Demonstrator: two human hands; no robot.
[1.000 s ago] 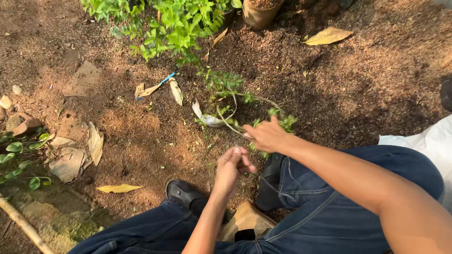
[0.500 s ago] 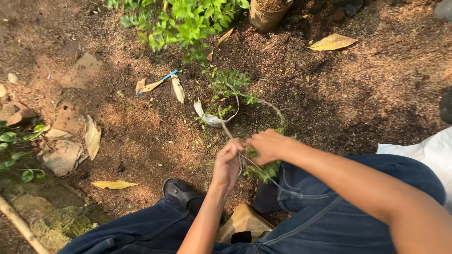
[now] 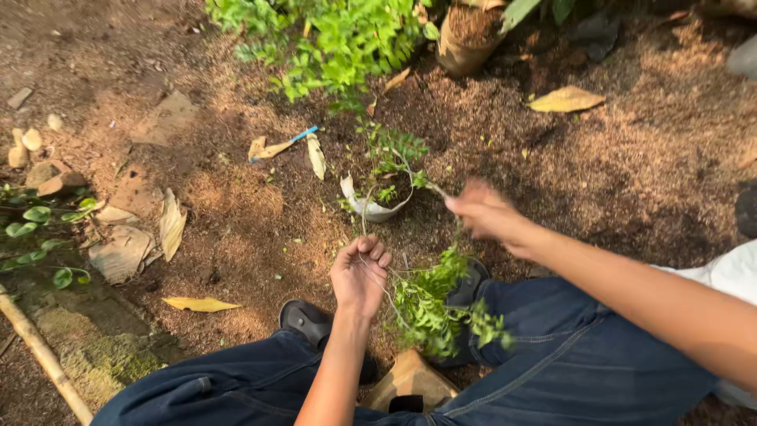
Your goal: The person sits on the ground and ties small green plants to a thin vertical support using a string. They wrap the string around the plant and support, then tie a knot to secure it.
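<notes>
Left hand (image 3: 360, 272) grasps a thin stem; right hand (image 3: 482, 211), blurred, pinches its far end. The leafy sprig (image 3: 430, 304) hangs near the knees. Step, apparently: stripping the stem; next calls for a steady pull.

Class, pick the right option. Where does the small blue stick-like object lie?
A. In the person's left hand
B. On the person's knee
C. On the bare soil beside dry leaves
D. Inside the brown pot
C: the blue stick-like object lies on soil beside a dry leaf, away from both hands.
</notes>
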